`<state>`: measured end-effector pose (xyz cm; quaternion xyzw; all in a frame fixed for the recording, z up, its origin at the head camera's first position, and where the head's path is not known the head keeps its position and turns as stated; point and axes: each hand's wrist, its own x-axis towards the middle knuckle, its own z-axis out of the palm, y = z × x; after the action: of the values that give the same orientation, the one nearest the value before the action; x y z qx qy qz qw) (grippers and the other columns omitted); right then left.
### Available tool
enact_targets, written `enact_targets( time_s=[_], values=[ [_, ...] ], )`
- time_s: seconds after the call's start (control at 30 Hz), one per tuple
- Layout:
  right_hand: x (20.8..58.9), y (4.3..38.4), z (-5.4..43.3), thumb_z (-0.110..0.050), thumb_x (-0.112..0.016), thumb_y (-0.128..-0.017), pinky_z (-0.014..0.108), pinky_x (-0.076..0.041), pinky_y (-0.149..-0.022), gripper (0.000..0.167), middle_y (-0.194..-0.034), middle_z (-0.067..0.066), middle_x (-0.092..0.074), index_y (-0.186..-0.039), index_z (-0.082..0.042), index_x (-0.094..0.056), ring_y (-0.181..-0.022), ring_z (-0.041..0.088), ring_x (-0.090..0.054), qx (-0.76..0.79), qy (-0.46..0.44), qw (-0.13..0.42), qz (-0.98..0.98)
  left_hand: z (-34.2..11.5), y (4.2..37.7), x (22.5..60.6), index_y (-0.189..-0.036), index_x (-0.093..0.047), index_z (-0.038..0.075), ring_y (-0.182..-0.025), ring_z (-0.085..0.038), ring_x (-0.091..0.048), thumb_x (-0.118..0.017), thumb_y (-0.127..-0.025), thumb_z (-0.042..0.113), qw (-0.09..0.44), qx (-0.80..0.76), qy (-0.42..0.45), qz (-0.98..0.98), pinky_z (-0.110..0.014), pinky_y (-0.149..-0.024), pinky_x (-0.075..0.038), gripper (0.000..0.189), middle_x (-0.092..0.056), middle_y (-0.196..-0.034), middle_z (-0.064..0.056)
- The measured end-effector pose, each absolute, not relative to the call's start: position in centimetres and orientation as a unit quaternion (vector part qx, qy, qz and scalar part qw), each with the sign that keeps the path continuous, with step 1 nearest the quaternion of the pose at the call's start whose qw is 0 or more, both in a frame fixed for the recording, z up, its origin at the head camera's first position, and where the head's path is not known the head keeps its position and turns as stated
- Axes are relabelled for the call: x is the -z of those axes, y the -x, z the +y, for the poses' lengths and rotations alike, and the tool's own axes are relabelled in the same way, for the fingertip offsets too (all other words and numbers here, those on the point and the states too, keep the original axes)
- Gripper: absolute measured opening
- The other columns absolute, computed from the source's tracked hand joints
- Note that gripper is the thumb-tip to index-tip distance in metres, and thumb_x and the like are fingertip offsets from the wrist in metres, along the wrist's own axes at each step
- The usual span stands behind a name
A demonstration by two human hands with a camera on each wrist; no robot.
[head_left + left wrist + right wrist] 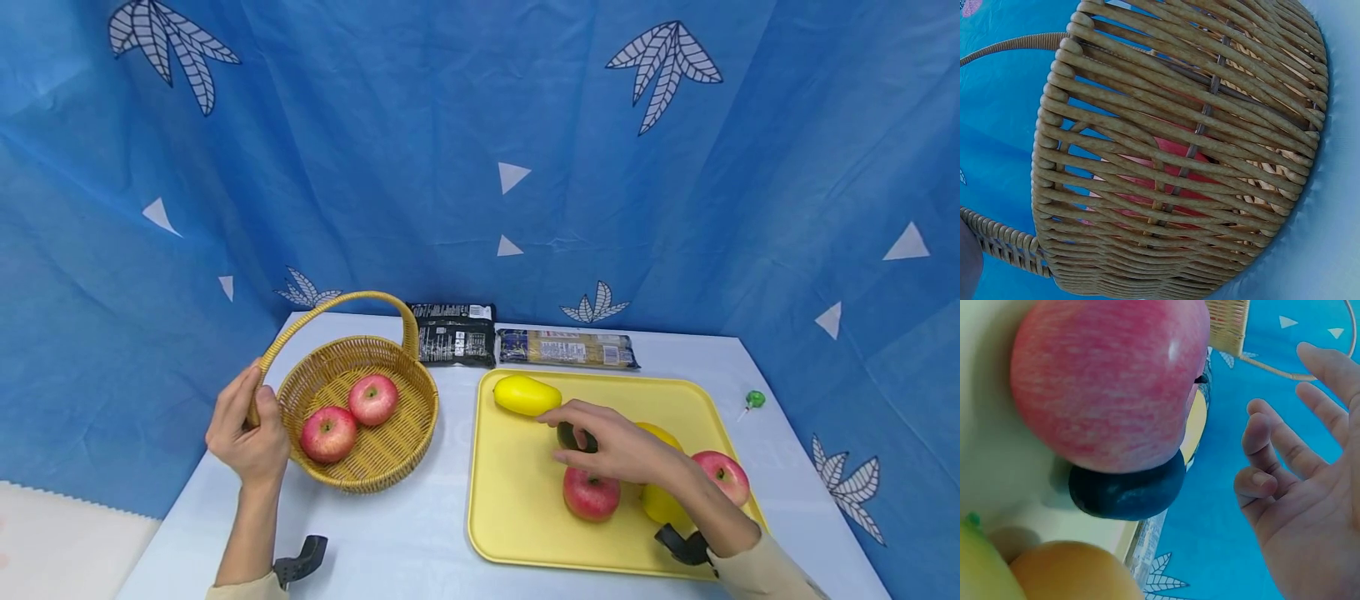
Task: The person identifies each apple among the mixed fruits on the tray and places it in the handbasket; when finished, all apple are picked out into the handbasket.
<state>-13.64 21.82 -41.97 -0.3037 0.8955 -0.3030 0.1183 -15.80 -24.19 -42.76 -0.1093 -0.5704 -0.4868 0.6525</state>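
My left hand (251, 437) grips the arched handle (337, 302) of a wicker basket (408, 446). Two red apples, one nearer (328, 434) and one farther (373, 399), lie inside it. Over the yellow tray (517, 508) hovers my right hand (622, 442), its fingers loosely bent and holding nothing. Partly hidden under that hand is a dark green oval fruit (1125, 490). A red apple (592, 497) sits beside the oval fruit, apart from the fingers in the right wrist view. The left wrist view shows the basket's woven side (1179, 156), with red showing through the gaps.
A yellow mango-shaped fruit (527, 395) lies at the tray's back left. More yellow fruit (662, 505) and another apple (722, 477) are at its right, partly behind my forearm. Behind stand a black packet (453, 335) and a pasta packet (566, 349). A green lollipop (754, 399) lies right.
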Motion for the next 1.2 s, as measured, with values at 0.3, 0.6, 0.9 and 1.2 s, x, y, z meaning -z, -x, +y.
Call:
enact_targets(
  time_s=[0.3,0.6,0.9,1.2],
  values=[
    [42.2,13.2,22.8,-0.046,-0.068,-0.094,0.024,-0.049,-0.068,0.046,-0.106,-0.019,-0.057,-0.136,-0.041,-0.054,-0.083,0.011,-0.055,0.306,0.303,0.119,0.895,-24.2,15.8,42.8,-0.097,-0.074,-0.014,-0.095,-0.025,-0.073,-0.074,-0.09,0.015,0.653,0.488,0.113,-0.568,-0.022,-0.088,-0.056,0.03,-0.074,-0.101,-0.023],
    [42.1,13.1,23.8,-0.048,-0.071,-0.091,0.024,-0.049,-0.067,0.046,-0.107,-0.014,-0.059,-0.134,-0.042,-0.055,-0.085,0.013,-0.056,0.285,0.282,0.139,0.906,-24.2,15.8,42.8,-0.097,-0.074,-0.013,-0.096,-0.026,-0.073,-0.074,-0.09,0.015,0.653,0.486,0.111,-0.57,-0.023,-0.089,-0.056,0.029,-0.074,-0.101,-0.023],
    [42.3,12.8,24.9,-0.052,-0.07,-0.091,0.024,-0.049,-0.067,0.042,-0.113,-0.01,-0.063,-0.131,-0.047,-0.057,-0.082,0.013,-0.057,0.266,0.265,0.169,0.911,-24.2,15.8,42.8,-0.098,-0.073,-0.014,-0.096,-0.027,-0.073,-0.073,-0.089,0.011,0.654,0.488,0.112,-0.567,-0.023,-0.089,-0.056,0.026,-0.074,-0.101,-0.023],
    [42.9,12.5,25.5,-0.058,-0.068,-0.089,0.032,-0.054,-0.085,0.046,-0.126,-0.011,-0.061,-0.132,-0.04,-0.062,-0.097,0.009,-0.057,0.261,0.258,0.205,0.907,-24.2,15.8,42.8,-0.097,-0.073,-0.014,-0.095,-0.026,-0.073,-0.074,-0.089,0.013,0.658,0.491,0.115,-0.559,-0.022,-0.087,-0.056,0.028,-0.074,-0.1,-0.023]
  ],
)
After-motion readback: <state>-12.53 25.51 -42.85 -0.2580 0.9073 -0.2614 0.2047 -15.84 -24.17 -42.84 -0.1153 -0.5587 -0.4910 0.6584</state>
